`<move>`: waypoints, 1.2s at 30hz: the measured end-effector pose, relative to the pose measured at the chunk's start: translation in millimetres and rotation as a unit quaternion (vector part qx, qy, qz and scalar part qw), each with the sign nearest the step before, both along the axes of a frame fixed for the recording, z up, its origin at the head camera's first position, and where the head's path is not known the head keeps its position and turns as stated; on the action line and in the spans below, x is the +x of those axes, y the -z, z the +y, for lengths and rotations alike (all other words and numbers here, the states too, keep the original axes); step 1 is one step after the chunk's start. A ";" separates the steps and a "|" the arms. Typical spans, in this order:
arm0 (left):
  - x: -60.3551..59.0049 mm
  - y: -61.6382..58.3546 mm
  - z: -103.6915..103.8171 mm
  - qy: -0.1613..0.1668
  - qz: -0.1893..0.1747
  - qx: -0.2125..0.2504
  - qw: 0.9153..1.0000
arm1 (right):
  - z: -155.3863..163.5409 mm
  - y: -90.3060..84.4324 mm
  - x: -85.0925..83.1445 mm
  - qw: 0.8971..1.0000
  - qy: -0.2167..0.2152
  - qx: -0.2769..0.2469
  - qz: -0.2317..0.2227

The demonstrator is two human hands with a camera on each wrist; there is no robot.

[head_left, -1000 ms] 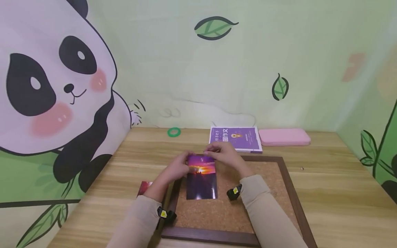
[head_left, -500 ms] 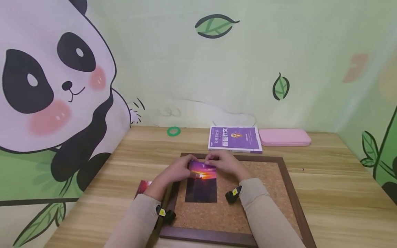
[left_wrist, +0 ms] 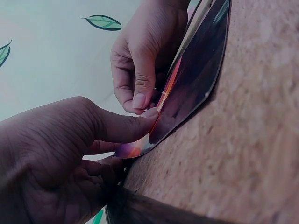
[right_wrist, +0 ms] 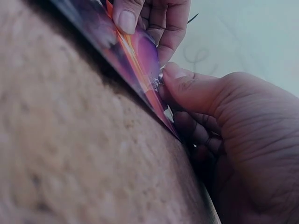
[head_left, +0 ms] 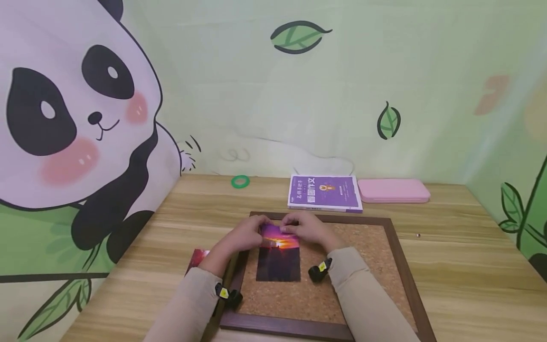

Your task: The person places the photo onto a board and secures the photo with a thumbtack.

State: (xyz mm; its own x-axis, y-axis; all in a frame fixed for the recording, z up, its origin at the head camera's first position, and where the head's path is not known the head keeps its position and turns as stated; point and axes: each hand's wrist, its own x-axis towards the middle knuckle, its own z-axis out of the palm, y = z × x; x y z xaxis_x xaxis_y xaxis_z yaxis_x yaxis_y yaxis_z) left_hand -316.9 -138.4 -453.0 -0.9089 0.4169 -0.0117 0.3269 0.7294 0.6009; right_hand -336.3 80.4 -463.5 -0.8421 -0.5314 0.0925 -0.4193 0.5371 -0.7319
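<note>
Photo [head_left: 278, 256] top edge pinched, both hands [head_left: 309, 231]

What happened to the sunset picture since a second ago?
The photo came down onto the cork board; a second ago its top edge was lifted. Both the left hand and right hand still hold its top edge. The book and pink case stayed put.

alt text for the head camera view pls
Two hands, left hand and right hand, press the top edge of a glossy purple sunset photo onto a dark-framed cork board on a wooden table. Behind lie a purple book, pink case and green ring.
</note>
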 end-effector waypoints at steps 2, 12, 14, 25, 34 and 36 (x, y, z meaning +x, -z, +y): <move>-0.2 0.0 0.2 -0.001 0.000 0.001 1.000 | -0.1 0.3 0.1 1.000 -0.004 0.004 0.006; -0.9 0.6 0.3 0.000 -0.006 0.004 1.000 | -5.1 2.5 0.1 0.999 0.015 0.030 0.013; -1.0 0.0 0.7 0.000 -0.008 0.004 1.000 | -6.1 1.1 1.0 0.999 0.023 0.034 0.013; 0.2 0.1 0.3 0.000 -0.013 0.009 1.000 | -7.4 1.7 1.3 0.999 0.035 0.036 -0.002; 0.7 1.2 -0.6 0.001 -0.008 0.009 1.000 | -10.0 2.7 1.0 0.998 0.040 0.036 0.014; 1.0 0.4 -0.4 0.000 -0.010 0.010 1.000 | -10.4 2.5 1.1 0.998 0.043 0.033 0.015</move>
